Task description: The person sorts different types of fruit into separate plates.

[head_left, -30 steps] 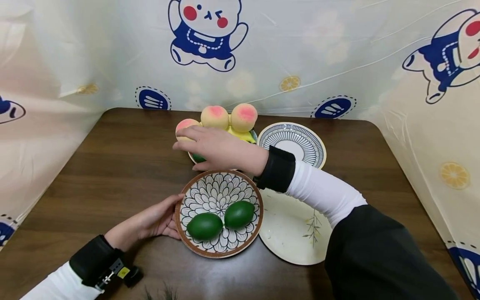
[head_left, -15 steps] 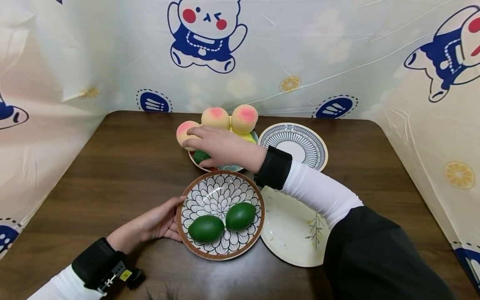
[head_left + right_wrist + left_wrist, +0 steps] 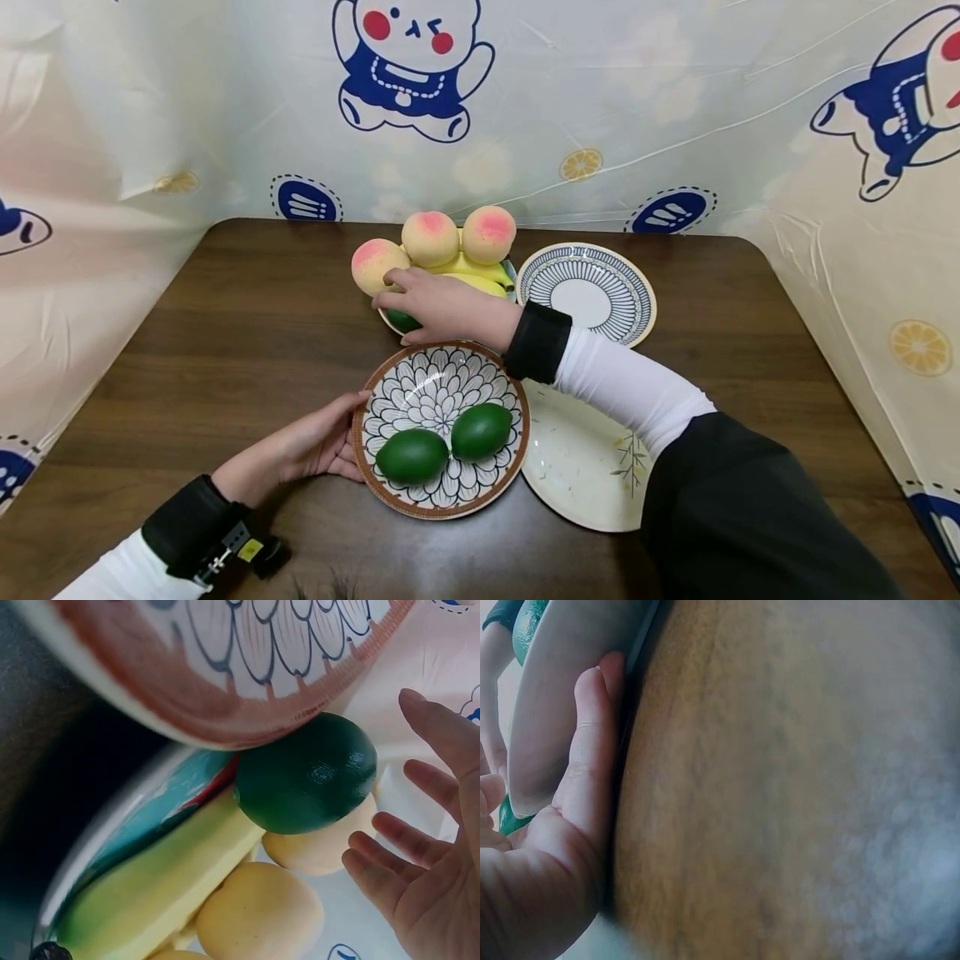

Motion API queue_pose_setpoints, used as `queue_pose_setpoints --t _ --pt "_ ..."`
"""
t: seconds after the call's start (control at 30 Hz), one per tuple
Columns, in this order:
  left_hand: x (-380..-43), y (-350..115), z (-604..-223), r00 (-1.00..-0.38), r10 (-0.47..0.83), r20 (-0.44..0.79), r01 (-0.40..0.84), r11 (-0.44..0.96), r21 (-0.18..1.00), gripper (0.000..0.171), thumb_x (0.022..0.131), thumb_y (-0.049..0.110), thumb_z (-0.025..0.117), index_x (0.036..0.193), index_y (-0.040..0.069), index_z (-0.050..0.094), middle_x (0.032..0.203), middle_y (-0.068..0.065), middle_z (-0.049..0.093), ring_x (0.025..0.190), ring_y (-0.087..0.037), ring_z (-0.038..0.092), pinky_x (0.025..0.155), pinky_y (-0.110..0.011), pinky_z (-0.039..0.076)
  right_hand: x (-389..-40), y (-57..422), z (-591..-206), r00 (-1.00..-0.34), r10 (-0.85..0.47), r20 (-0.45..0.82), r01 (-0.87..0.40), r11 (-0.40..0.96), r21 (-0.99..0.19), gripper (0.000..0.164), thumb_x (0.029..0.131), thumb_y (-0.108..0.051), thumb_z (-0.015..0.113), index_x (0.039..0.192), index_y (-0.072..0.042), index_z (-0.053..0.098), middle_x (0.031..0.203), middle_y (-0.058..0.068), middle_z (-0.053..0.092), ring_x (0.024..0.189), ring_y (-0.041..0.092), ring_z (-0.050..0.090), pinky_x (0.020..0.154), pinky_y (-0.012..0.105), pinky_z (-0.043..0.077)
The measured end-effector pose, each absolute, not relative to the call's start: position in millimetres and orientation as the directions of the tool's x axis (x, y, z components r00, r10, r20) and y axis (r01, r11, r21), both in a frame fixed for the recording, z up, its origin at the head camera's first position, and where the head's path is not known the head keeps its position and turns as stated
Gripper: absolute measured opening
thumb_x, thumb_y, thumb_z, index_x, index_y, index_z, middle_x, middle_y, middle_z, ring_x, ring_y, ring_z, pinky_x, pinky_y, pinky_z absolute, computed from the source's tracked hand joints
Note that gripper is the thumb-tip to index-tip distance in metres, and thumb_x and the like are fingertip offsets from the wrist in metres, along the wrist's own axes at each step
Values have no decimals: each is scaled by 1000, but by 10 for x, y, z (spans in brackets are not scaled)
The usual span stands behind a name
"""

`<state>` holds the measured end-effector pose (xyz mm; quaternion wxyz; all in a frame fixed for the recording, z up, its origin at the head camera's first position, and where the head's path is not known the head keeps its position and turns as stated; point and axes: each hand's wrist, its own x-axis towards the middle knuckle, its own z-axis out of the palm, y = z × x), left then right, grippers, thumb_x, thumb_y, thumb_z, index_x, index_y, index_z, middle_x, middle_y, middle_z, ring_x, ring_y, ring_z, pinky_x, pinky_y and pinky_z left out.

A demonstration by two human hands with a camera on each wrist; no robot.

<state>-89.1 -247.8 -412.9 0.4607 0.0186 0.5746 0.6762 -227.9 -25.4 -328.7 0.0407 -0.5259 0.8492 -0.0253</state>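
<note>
My left hand (image 3: 318, 442) grips the left edge of a brown-rimmed plate (image 3: 427, 379) with a petal pattern, its thumb at the rim and its other fingers under it. Two dark green oval fruits (image 3: 411, 457) lie on that plate. Behind it, a teal bowl (image 3: 161, 806) holds bananas (image 3: 165, 877), several peaches (image 3: 431, 237) and another green oval fruit (image 3: 307, 776). Over this bowl my right hand (image 3: 453, 310) reaches with fingers spread, nothing between them. In the right wrist view, its fingertips are beside the green fruit, apart from it.
A blue-and-white plate (image 3: 581, 304) stands right of the bowl. Nearer, a cream plate (image 3: 577, 475) with a leaf sprig lies beside the brown-rimmed one, partly under my right arm. A printed curtain (image 3: 585, 100) hangs behind the brown table (image 3: 225, 350).
My right hand has shifted slightly toward me and away from the left peach, uncovering more of the bananas. My left hand and the brown-rimmed plate stay in place.
</note>
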Motion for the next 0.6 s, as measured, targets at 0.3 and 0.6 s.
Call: queue_pose_setpoints --t 0.3,0.6 --pt "-897 -2473 -4115 -580 635 -511 -602 88 793 66 110 53 19 142 -2 35 97 -4 79 87 -16 78 79 -28 63 -2300 -274 -3334 -450 -892 -47 -889 453 -65 55 96 -35 72 145 -18 54 146 13 49 127 26 54 109 35 50" --pt "-897 -2473 -4120 -577 637 -510 -608 82 790 65 110 53 20 143 -2 33 96 -4 79 85 -15 78 78 -27 63 -2316 -266 -3401 -463 -877 -125 -882 470 -33 51 98 -28 68 146 -17 53 141 13 52 123 28 55 103 36 52"
